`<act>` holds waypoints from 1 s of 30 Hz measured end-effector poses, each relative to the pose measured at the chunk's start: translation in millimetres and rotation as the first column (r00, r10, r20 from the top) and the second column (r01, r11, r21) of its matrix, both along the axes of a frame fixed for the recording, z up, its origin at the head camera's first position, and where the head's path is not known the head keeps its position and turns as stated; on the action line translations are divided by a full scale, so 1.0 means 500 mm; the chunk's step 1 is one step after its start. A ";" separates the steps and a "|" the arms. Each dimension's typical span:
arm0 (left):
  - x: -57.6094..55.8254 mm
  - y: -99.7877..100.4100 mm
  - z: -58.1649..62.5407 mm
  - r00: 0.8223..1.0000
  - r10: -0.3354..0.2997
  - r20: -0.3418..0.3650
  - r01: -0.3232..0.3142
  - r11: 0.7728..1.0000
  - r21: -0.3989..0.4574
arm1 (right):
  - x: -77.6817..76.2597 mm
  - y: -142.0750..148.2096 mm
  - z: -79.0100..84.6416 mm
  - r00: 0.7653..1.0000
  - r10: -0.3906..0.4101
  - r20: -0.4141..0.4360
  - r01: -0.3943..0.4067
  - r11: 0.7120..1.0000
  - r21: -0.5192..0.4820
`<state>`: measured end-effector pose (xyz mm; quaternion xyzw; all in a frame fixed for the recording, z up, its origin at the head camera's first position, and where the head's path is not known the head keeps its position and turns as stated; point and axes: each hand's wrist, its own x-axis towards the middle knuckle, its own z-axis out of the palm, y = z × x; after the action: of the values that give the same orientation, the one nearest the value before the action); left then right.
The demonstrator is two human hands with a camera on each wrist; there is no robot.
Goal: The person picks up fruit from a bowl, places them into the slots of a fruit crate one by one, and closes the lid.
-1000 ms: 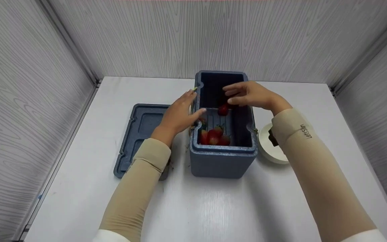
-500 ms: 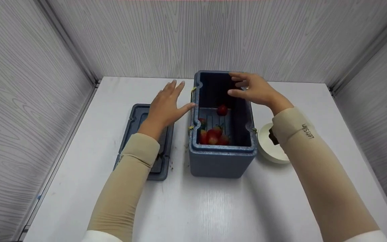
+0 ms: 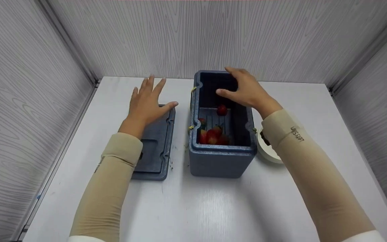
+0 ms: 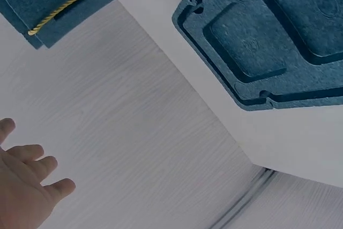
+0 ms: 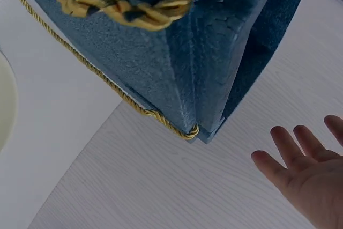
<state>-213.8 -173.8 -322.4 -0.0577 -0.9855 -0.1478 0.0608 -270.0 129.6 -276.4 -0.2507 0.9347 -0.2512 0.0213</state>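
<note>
A deep blue foam box [image 3: 218,164] stands without its lid, with yellow cord [image 5: 107,79] at its sides. Inside, several strawberries [image 3: 212,136] lie heaped at the near end and a single red one [image 3: 222,110] sits farther back. My right hand [image 3: 247,89] hovers over the box's far right part, fingers spread and nothing in them. To the left, my left hand [image 3: 146,104] is held spread above the far end of the box's lid [image 3: 151,156], also holding nothing. The hand hides part of the lid, whose recessed side shows in the left wrist view.
A pale round dish [image 3: 269,153] with something dark in it stands right of the box, partly behind my right sleeve. Wood-grain panels [image 3: 166,37] enclose the white table [image 3: 193,208] at the back and sides. Small dark specks lie between lid and box.
My left hand has moved left from the box's rim to above the lid. My right hand has risen and shifted slightly toward the back. The box and strawberries stay put.
</note>
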 end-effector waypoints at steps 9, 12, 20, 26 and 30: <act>0.019 -0.052 -0.004 0.999 0.036 -0.007 -0.036 0.999 0.001 | 0.026 -0.058 -0.001 0.999 -0.021 -0.046 0.025 0.996 0.088; 0.025 -0.068 -0.007 0.999 0.045 -0.005 -0.045 0.999 0.000 | 0.037 -0.076 0.001 0.998 -0.025 -0.065 0.032 0.994 0.104; 0.037 -0.102 -0.023 0.998 0.056 -0.002 -0.056 0.998 0.029 | 0.067 -0.125 0.004 0.993 0.001 -0.119 0.016 0.989 0.144; 0.048 -0.125 -0.036 0.998 0.070 0.008 -0.070 0.997 0.037 | 0.097 -0.174 0.003 0.993 0.019 -0.120 0.000 0.988 0.156; 0.052 -0.138 -0.045 0.997 0.078 0.020 -0.079 0.996 0.029 | 0.115 -0.209 0.003 0.992 0.032 -0.120 -0.010 0.984 0.178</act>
<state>-187.6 -243.0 -344.7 -0.0168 -0.9852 -0.1605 0.0581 -212.7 25.0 -275.1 -0.2725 0.9502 -0.1511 -0.0110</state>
